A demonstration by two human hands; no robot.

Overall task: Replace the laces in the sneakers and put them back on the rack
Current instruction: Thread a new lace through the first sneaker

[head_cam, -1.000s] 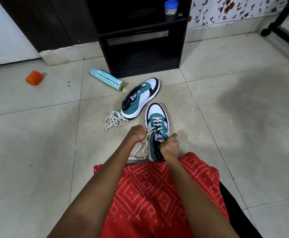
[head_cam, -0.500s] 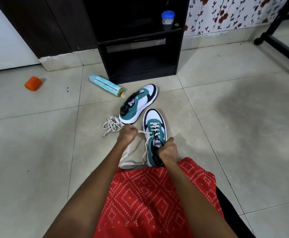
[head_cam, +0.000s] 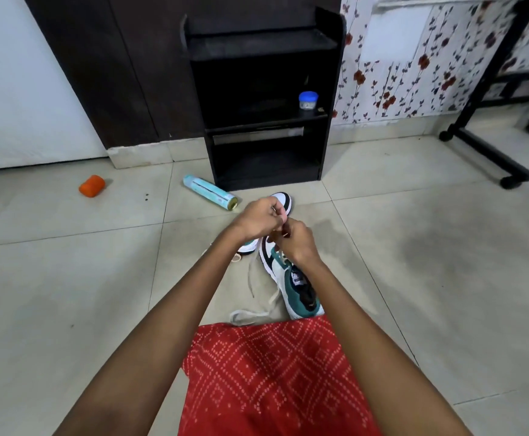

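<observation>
**A:** Where is the sneaker that's being laced?

**B:** The near sneaker [head_cam: 291, 280] lies on the floor [head_cam: 414, 278], just in front of the red cloth [head_cam: 272, 372] over the knee. Its toe points away and it seems turned a little onto its side. Its lace [head_cam: 250, 313] looks to be threaded through some holes, and the loose part trails in a loop on the tiles beside it.

**A:** And the hands?

**B:** Both are lifted over the toe end, with the fingertips meeting. The left hand [head_cam: 261, 218] has its fingers curled, and a pale bit is pinched between them that I take for the lace end. The right hand [head_cam: 299, 245] is curled too, knuckles up. Its fingertips are hidden against the left, so I cannot tell what it has hold of.

**A:** So what makes this step go well?

**B:** My guess is that the tip is being readied for the next hole. Keep the lace flat rather than twisted, and pull the slack through so both ends come out even. Steady the sneaker as well, since nothing pins it down.

**A:** What about the other one?

**B:** The second sneaker [head_cam: 283, 201] sits just behind, mostly hidden by the left hand, and seems to await its turn. The rack [head_cam: 256, 45] stands near, beyond it. A spray can [head_cam: 209, 191] lies at its foot, worth avoiding when the pair goes back.
</observation>
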